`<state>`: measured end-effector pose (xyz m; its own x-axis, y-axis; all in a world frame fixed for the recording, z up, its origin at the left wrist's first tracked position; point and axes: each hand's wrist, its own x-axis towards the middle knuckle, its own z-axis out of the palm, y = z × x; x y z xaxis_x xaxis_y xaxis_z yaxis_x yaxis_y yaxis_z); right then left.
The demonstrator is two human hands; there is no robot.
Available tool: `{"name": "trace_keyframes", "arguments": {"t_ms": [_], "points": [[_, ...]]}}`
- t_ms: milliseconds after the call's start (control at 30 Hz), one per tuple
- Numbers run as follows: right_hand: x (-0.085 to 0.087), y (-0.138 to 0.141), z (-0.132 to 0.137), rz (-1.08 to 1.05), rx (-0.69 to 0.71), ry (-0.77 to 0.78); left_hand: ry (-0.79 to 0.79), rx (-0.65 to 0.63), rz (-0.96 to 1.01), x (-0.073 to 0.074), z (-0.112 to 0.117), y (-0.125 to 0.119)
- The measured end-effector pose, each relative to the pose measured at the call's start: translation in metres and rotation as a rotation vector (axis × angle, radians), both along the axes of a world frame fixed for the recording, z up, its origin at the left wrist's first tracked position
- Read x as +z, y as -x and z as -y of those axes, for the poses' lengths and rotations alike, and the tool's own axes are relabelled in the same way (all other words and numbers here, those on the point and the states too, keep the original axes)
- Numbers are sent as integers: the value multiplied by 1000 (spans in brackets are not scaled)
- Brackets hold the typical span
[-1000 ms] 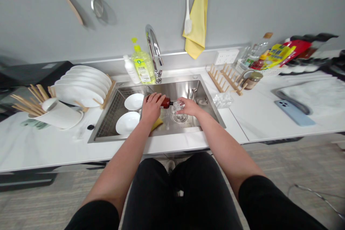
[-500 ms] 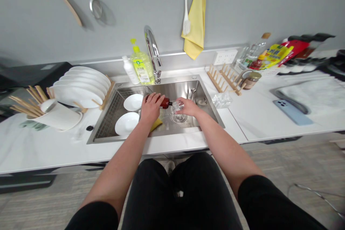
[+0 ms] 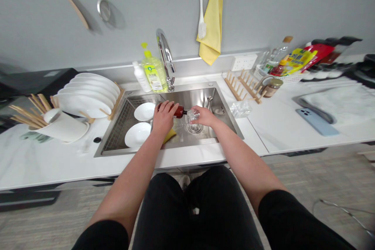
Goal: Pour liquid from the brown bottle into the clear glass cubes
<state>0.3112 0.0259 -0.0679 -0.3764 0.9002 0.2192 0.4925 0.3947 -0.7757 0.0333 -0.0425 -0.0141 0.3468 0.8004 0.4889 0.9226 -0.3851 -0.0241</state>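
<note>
Over the steel sink (image 3: 187, 142), my left hand (image 3: 164, 119) is wrapped round a reddish-brown bottle (image 3: 179, 112). The bottle lies tilted on its side, its dark neck pointing right. At the mouth of the bottle is a small clear glass (image 3: 192, 115), gripped in the fingers of my right hand (image 3: 204, 116). Whether liquid is flowing between them I cannot tell. Below the glass sits the drain (image 3: 195, 128). Two white bowls, one at the back (image 3: 144, 111) and one in front (image 3: 137, 134), stand in the left part of the sink. A yellow cloth (image 3: 170, 135) shows beside my left wrist.
A faucet (image 3: 165, 52), a yellow-green dish soap bottle (image 3: 154, 72) and a white bottle (image 3: 141, 77) stand behind the sink. White plates (image 3: 84, 99) and a chopstick holder (image 3: 63, 125) are at left. To the right are a wooden rack (image 3: 244, 86), a jar (image 3: 272, 87) and a phone (image 3: 316, 121).
Both hands keep nearly the same place and grip, bottle neck at the glass. The view has shifted very slightly.
</note>
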Motion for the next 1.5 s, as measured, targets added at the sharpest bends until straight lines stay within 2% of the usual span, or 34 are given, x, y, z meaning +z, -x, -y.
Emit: {"name": "trace_keyframes", "arguments": {"t_ms": [1500], "points": [[2, 0, 2, -46, 17, -17, -18, -16, 37, 6, 3, -2]]}}
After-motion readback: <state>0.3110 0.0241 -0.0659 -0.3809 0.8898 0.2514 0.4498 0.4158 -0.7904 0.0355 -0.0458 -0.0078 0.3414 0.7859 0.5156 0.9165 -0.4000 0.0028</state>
